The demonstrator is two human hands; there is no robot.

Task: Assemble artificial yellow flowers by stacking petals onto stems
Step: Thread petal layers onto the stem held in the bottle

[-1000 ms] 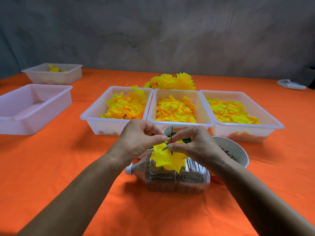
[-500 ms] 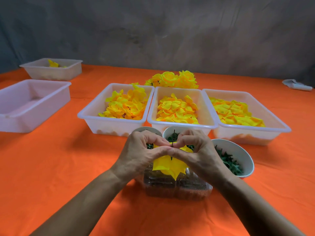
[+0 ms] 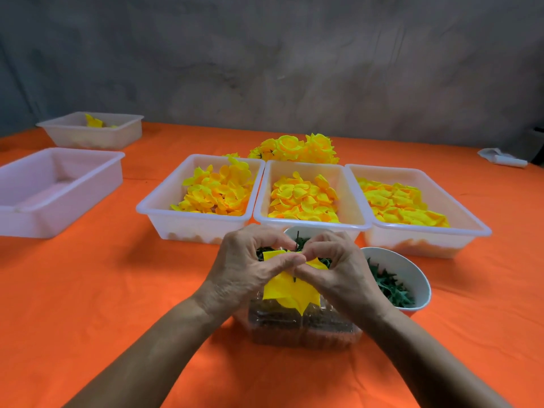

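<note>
My left hand (image 3: 244, 266) and my right hand (image 3: 338, 269) meet fingertip to fingertip above a clear plastic container (image 3: 300, 325). Together they pinch a yellow petal layer (image 3: 290, 294) that hangs below the fingers. A thin dark green stem (image 3: 296, 242) pokes up between the fingertips and shows again through the petal. Three white trays hold loose yellow petals: left (image 3: 164, 207), middle (image 3: 356, 213), right (image 3: 471, 228). Finished yellow flowers (image 3: 297, 147) lie behind them.
White bowls of green parts sit by my hands, one at the right (image 3: 412, 272) and one behind (image 3: 306, 231). An empty white tray (image 3: 59, 184) and a farther tray (image 3: 94, 134) stand at left. A white object (image 3: 500, 157) lies far right on the orange tablecloth (image 3: 103, 304).
Both hands have closed in on each other and lowered slightly, pressing the petal layer further down the stem. The view has tilted a little.
</note>
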